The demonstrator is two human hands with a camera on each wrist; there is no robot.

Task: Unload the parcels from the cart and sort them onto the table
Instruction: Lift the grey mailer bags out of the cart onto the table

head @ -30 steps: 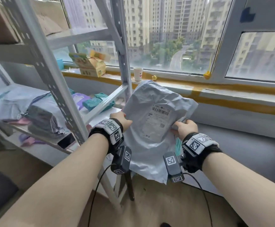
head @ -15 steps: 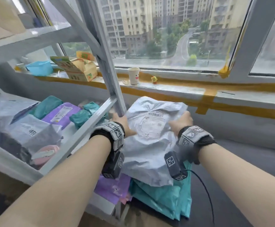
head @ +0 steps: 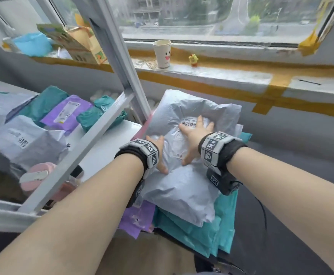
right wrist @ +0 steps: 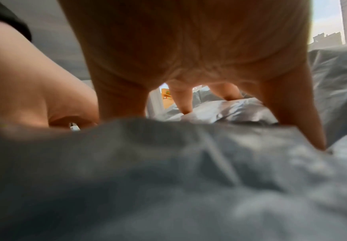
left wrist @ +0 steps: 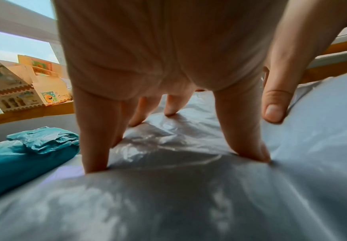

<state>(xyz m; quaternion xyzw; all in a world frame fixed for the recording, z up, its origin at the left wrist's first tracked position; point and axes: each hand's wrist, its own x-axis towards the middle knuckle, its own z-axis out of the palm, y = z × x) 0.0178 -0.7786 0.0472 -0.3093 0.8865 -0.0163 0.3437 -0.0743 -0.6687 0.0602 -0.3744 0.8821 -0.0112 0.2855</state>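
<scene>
A grey plastic parcel with a barcode label lies flat on top of a stack of teal parcels and a purple parcel, just right of the metal rack. My left hand presses on its left edge with fingers spread and straight. My right hand lies flat over the label, its fingers pushing into the grey parcel. Neither hand is curled round anything.
A slanted rack post stands close to the left. The rack's shelf holds grey, purple and teal parcels. On the window sill stand a paper cup, a yellow toy, a carton and a blue bin.
The grey parcel, held upright by its sides a second ago, has come down flat onto the stack. Both hands have let go of its edges and now press on top.
</scene>
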